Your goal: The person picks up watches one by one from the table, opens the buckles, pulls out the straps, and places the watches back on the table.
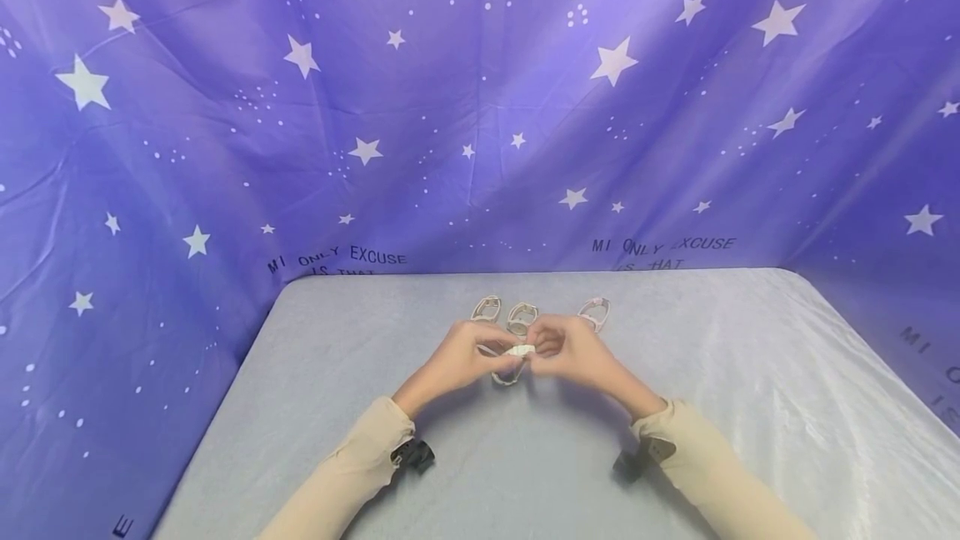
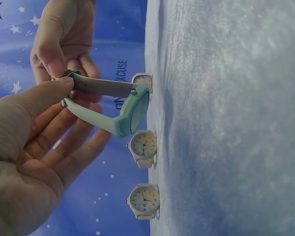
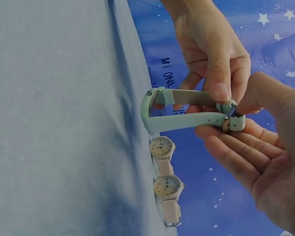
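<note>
Over the desk (image 1: pixel 480 465), left hand (image 1: pixel 467 355) and right hand (image 1: pixel 573 352) each pinch the green watch (image 2: pixel 133 115) near its buckle (image 3: pixel 227 123), other fingers loosely spread; should either pinch slacken, the strap (image 3: pixel 184 122) could slip and the watch drop

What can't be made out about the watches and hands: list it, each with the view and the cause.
Left wrist: dial markings of the mint-green, squarish watch, seen nearly edge-on.
Left wrist: dial details of the pink, squarish watch, too small and blurred.
Head: the pink watch's lower end, behind the right hand.
Right wrist: part of the right hand, cut off by the right edge.
</note>
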`<state>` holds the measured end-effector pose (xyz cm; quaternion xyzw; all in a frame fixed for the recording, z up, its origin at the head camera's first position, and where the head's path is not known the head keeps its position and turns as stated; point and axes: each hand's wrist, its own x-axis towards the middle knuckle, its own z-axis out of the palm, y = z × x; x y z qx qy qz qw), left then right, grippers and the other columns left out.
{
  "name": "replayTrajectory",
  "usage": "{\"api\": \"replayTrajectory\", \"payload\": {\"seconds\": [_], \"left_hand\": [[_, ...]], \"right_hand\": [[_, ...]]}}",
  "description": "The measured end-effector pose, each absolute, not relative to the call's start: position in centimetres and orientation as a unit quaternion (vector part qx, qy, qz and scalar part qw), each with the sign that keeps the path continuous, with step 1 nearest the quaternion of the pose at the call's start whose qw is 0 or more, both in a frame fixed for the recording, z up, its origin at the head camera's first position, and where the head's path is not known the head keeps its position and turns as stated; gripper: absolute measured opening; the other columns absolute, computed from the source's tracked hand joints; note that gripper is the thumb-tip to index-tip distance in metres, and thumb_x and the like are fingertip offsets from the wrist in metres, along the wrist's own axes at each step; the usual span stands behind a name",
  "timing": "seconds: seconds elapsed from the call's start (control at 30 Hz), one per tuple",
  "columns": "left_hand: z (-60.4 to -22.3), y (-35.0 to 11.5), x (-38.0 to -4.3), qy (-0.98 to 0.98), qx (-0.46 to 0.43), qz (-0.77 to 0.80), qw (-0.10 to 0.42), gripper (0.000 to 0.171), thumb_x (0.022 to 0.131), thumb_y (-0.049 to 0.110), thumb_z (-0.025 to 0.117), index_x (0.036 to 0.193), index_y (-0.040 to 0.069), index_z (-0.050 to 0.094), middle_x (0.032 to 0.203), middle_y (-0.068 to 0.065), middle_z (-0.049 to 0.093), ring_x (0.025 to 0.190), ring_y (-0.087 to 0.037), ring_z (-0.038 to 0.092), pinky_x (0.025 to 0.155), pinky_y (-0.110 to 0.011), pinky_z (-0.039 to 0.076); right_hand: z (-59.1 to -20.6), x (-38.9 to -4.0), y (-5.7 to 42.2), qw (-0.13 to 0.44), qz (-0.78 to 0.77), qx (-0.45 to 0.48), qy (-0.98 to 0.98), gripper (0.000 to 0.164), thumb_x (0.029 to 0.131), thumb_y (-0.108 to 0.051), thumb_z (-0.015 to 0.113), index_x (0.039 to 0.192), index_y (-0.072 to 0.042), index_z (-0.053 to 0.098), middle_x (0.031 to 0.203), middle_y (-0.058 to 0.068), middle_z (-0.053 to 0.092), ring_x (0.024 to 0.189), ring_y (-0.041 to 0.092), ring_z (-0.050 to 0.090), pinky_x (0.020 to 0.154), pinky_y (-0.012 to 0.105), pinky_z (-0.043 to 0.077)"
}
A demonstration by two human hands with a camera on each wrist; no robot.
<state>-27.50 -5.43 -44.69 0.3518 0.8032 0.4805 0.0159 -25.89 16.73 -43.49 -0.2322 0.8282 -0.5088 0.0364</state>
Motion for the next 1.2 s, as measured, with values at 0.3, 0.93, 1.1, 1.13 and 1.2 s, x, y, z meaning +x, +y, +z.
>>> {"api": "replayTrajectory", "payload": {"seconds": [0.3,0.93,1.1,1.13,1.2], "left_hand": [[-44.65,-5.58,-27.61,0.814,0.338,0.472,0.017,0.02,0.088,0.014,0.08,0.108,0.008,0.079,0.104,-0.006,0.079,0.094,-0.019,0.074,0.077,-0.018,0.061],[-44.28,-5.5,-27.33,0.826,0.329,0.457,-0.007,0.021,0.089,0.017,0.079,0.108,0.007,0.079,0.1,-0.007,0.079,0.088,-0.016,0.075,0.075,-0.017,0.061],[-44.54,-5.56,-27.54,0.819,0.323,0.474,-0.004,0.022,0.09,0.019,0.079,0.111,0.011,0.078,0.103,-0.005,0.079,0.089,-0.014,0.075,0.076,-0.019,0.061],[-44.61,-5.57,-27.58,0.817,0.321,0.479,-0.003,0.023,0.089,0.018,0.079,0.111,0.011,0.078,0.104,-0.005,0.079,0.09,-0.015,0.075,0.076,-0.019,0.061],[-44.72,-5.59,-27.64,0.813,0.318,0.489,-0.002,0.022,0.089,0.018,0.08,0.11,0.011,0.078,0.103,-0.005,0.079,0.089,-0.016,0.075,0.076,-0.02,0.062]], "right_hand": [[-43.25,-25.85,16.54,0.033,-0.501,-0.251,0.828,0.023,0.078,0.003,0.074,0.099,-0.004,0.068,0.102,0.012,0.075,0.096,0.024,0.074,0.087,0.025,0.062],[-42.98,-25.31,16.17,-0.077,-0.411,-0.305,0.856,0.017,0.09,-0.009,0.075,0.107,-0.008,0.076,0.104,0.007,0.079,0.094,0.021,0.076,0.089,0.035,0.063],[-43.07,-25.27,16.09,-0.093,-0.422,-0.294,0.852,0.014,0.089,-0.006,0.075,0.103,-0.006,0.076,0.101,0.008,0.079,0.093,0.025,0.076,0.086,0.036,0.063],[-43.09,-25.27,16.07,-0.096,-0.425,-0.291,0.852,0.014,0.089,-0.006,0.075,0.103,-0.005,0.076,0.101,0.008,0.079,0.092,0.025,0.076,0.086,0.035,0.064],[-43.17,-25.3,16.05,-0.094,-0.435,-0.285,0.849,0.013,0.089,-0.005,0.075,0.102,-0.005,0.076,0.099,0.008,0.079,0.091,0.023,0.076,0.085,0.033,0.064]]}}
